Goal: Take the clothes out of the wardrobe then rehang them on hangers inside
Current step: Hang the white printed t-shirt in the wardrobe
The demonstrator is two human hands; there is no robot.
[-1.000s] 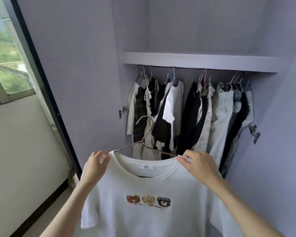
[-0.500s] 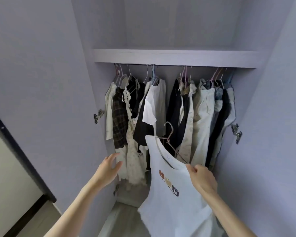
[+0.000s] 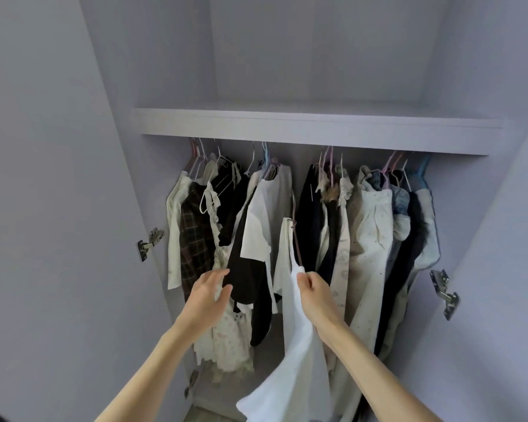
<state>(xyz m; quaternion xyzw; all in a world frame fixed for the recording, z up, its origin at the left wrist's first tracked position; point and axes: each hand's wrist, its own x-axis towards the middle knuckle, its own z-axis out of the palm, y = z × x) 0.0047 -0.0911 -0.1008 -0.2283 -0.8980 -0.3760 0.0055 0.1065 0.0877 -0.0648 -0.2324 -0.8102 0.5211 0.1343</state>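
The right hand [image 3: 313, 295] pinches the shoulder of a plain white cotton T-shirt [image 3: 296, 354], which sits on a thin brown wire hanger [image 3: 296, 239]. The shirt is turned edge-on, its cloth hanging in a long soft fold to the lower edge of the view, in the gap between the two groups of hung clothes [image 3: 366, 239] under the pale lilac wardrobe shelf [image 3: 311, 129]. The left hand [image 3: 208, 295] is spread wide, fingers straight, against a black garment [image 3: 244, 269] and holds nothing.

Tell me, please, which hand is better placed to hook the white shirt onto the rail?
Probably the right hand: it pinches the white shirt on its hanger. The left hand is open by the black garment.
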